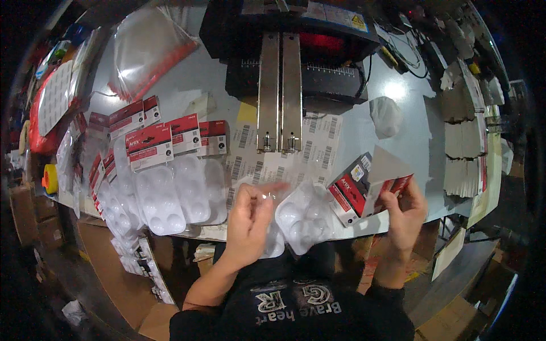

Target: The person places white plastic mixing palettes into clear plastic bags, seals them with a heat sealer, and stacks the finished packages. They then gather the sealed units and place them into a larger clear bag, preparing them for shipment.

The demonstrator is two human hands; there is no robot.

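Observation:
My right hand (405,213) pinches a folded red, black and white header card (392,187) between thumb and fingers; its plain grey inner side stands up. Against it lies a printed card panel (348,196), and I cannot tell whether it is the same card. My left hand (250,224) has its fingers curled in, near a shiny clear spot. A finger blurs to the right, and whatever is pinched there is unclear. Between the hands a white plastic paint palette (307,221) with round wells rests at the table's front edge, overlapping another palette (274,241).
Several bagged palettes (162,199) with red header cards overlap at the left. Clear bags (145,51) lie behind them. A black machine (296,45) with two metal rails reaches over barcode label sheets (321,136). Card stacks (462,139) line the right side; a crumpled clear bag (387,116) lies nearby.

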